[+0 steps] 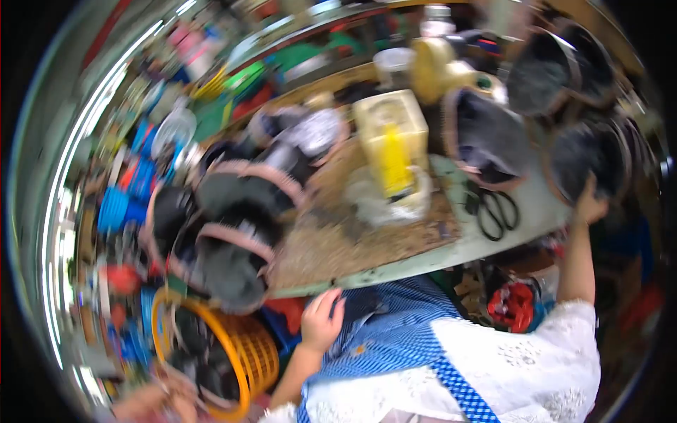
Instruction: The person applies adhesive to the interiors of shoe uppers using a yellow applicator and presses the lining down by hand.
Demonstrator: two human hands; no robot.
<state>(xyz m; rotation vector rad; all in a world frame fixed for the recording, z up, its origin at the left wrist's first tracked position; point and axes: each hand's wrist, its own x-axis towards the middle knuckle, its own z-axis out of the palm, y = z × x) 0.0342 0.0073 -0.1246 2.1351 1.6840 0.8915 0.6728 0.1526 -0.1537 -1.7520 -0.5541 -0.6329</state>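
My right hand (pixel 591 204) reaches out to the far right, its fingers closed at the lower edge of a dark, rounded, hollow piece (pixel 589 158) with a brownish rim. My left hand (pixel 323 321) is in front of my blue apron, close to the table's front edge. Its fingers are curled in; a dark patch shows beside them, too blurred to name. Black-handled scissors (pixel 498 215) lie on the table near a similar dark piece (pixel 486 137) with a pinkish rim. More such pieces (pixel 236 261) are piled at the table's left side.
A whitish block-shaped container (pixel 391 113) with a yellow front stands on the brown board (pixel 317 247). Another person's hands (pixel 173 398) are by an orange basket (pixel 243 352) holding dark pieces. Red plastic wrapping (pixel 511 307) is below the table's right edge.
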